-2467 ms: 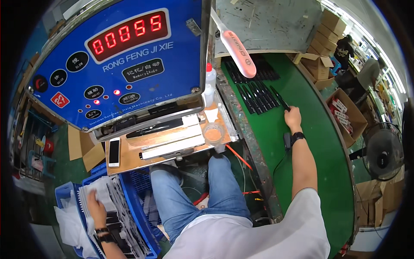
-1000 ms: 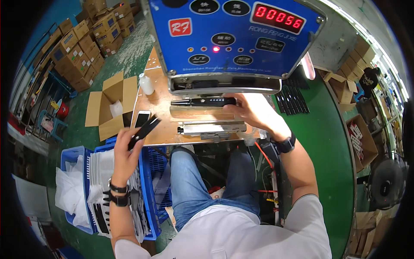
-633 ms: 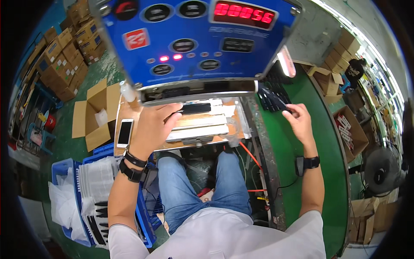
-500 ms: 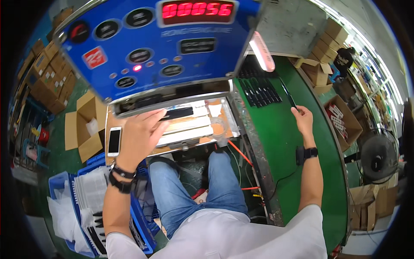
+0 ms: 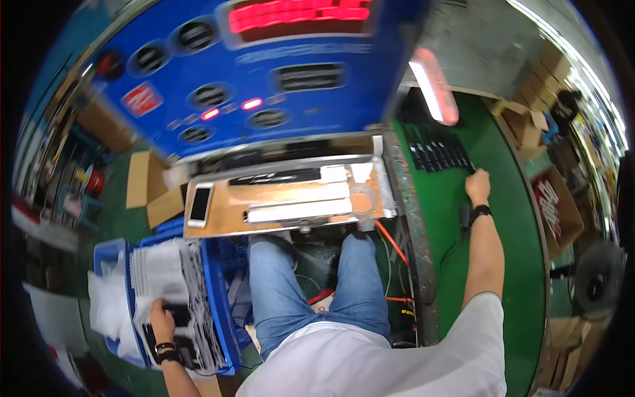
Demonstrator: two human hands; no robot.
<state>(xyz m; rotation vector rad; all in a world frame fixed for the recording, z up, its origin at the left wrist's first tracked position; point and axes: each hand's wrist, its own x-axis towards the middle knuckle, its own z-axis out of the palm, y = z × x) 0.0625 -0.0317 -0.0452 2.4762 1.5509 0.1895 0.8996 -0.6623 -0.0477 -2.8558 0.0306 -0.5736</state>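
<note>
My left hand reaches into the blue plastic crate, on flat dark strips; grip unclear. My right hand touches glossy black strips on the green table, fingers hidden.

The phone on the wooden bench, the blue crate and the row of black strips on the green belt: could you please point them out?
phone (image 5: 199, 204), head view, middle of its screen
blue crate (image 5: 215, 301), head view, right wall
black strips (image 5: 436, 151), head view, middle of the row

Bright, motion-blurred, fisheye-warped edges

machine panel blue | belt green | crate blue | jeans blue
</note>
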